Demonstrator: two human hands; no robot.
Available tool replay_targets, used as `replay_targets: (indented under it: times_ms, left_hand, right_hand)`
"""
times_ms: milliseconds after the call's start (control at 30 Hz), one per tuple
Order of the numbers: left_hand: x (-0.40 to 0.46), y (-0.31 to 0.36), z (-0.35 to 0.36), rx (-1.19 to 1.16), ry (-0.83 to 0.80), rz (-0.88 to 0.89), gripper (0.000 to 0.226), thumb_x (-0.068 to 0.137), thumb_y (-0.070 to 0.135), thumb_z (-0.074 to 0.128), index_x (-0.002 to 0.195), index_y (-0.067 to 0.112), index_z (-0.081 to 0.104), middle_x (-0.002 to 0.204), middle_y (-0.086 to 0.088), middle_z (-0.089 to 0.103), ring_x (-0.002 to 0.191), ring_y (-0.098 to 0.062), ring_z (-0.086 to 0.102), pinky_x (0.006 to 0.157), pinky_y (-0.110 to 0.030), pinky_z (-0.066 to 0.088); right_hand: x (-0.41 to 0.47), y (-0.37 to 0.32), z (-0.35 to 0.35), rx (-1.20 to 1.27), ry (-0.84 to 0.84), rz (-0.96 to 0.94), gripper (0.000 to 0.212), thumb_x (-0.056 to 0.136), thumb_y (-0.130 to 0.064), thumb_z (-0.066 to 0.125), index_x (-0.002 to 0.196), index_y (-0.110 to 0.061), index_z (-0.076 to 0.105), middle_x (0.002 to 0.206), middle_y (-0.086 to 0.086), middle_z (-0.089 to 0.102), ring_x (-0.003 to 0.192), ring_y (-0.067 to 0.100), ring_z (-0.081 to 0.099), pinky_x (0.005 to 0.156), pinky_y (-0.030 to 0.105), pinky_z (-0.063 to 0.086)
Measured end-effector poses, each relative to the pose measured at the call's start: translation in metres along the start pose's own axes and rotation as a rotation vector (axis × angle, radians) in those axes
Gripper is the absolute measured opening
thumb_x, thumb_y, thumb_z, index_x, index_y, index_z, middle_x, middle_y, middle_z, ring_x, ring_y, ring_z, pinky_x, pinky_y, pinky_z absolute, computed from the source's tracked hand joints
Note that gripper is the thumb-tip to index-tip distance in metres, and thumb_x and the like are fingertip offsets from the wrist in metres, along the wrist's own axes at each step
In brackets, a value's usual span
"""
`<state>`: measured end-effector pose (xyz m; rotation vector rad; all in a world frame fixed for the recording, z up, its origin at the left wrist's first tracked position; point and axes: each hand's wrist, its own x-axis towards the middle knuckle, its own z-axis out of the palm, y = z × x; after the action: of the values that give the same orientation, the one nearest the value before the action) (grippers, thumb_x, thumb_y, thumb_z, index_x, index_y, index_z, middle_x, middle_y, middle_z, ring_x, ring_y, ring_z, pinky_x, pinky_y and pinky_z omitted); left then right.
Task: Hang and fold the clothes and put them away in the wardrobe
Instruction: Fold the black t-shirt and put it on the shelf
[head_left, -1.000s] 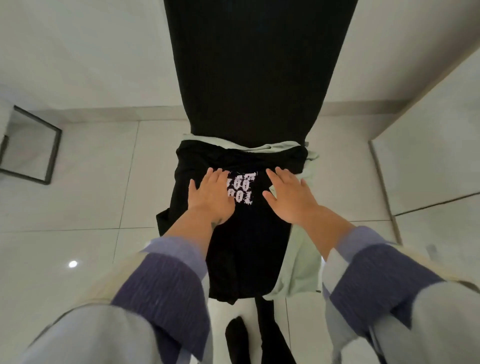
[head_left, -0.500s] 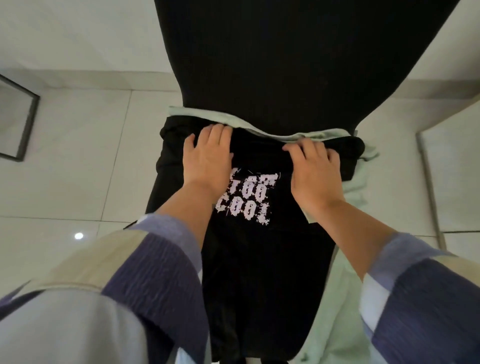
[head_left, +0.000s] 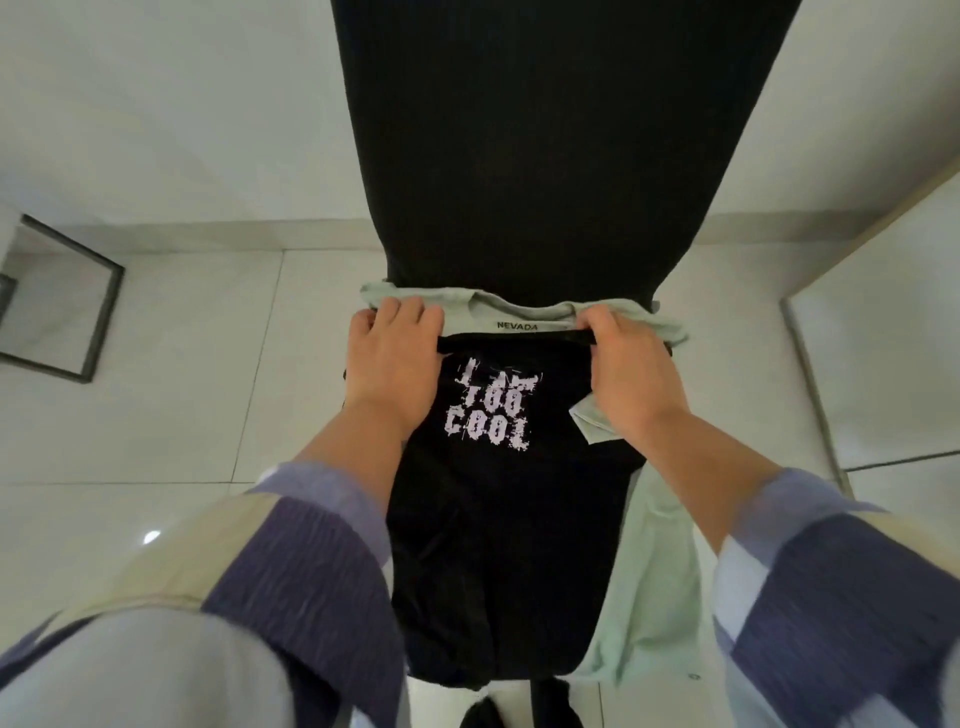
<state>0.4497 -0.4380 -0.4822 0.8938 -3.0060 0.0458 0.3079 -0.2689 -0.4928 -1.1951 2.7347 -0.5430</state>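
Head view | your left hand and right hand each curl their fingers over the top edge of the black T-shirt | it lies on a pale green garment, both draped over a black chair | white tiled floor around, black frame at your left
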Motion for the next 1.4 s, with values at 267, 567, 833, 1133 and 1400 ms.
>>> replay_targets:
  times_ms: [267, 567, 833, 1133, 1400]
  left_hand:
    - [-0.045, -0.005, -0.130, -0.190, 0.056, 0.006, 0.018, 0.101, 0.029, 0.034, 0.103, 0.013, 0.041, 0.095, -0.009, 0.063, 0.083, -0.030, 0.058, 0.072, -0.038, 0.041]
    - [-0.078, -0.003, -0.297, -0.298, 0.008, 0.084, 0.019, 0.100, 0.029, 0.037, 0.111, 0.014, 0.041, 0.102, -0.014, 0.060, 0.085, -0.030, 0.054, 0.075, -0.039, 0.045]
    - [-0.106, 0.006, -0.439, -0.299, 0.329, 0.068, 0.029, 0.096, 0.039, 0.044, 0.115, 0.019, 0.048, 0.106, -0.011, 0.062, 0.096, -0.032, 0.057, 0.074, -0.034, 0.041]
    - [-0.134, 0.024, -0.514, -0.704, 0.448, 0.052, 0.029, 0.084, 0.038, 0.067, 0.099, 0.012, 0.067, 0.092, -0.003, 0.065, 0.093, -0.024, 0.061, 0.078, -0.027, 0.042]
    - [-0.158, 0.021, -0.552, -0.644, 0.118, 0.020, 0.051, 0.069, 0.015, 0.082, 0.114, 0.012, 0.058, 0.109, -0.003, 0.063, 0.105, -0.024, 0.058, 0.094, -0.033, 0.043]
  right_hand:
    - [-0.042, -0.051, -0.114, 0.065, -0.015, -0.010, 0.018, 0.102, -0.017, 0.032, 0.115, -0.021, 0.043, 0.063, -0.001, 0.050, 0.051, 0.016, 0.045, 0.052, 0.035, 0.038]
    - [-0.084, -0.103, -0.289, -0.162, 0.078, -0.173, 0.021, 0.102, -0.024, 0.031, 0.118, -0.019, 0.044, 0.084, 0.008, 0.057, 0.069, 0.028, 0.052, 0.062, 0.035, 0.041]
    - [-0.108, -0.141, -0.434, -0.049, 0.179, -0.123, 0.022, 0.095, -0.031, 0.044, 0.105, -0.018, 0.060, 0.105, 0.005, 0.062, 0.095, 0.025, 0.056, 0.082, 0.036, 0.045]
    - [-0.141, -0.146, -0.534, 0.345, -0.076, 0.026, 0.050, 0.072, -0.055, 0.070, 0.099, -0.012, 0.067, 0.097, 0.004, 0.068, 0.092, 0.022, 0.066, 0.077, 0.030, 0.052]
    - [-0.160, -0.146, -0.569, 0.456, -0.312, 0.011, 0.051, 0.078, 0.003, 0.070, 0.121, -0.017, 0.049, 0.117, 0.005, 0.058, 0.096, 0.016, 0.059, 0.074, 0.023, 0.049]
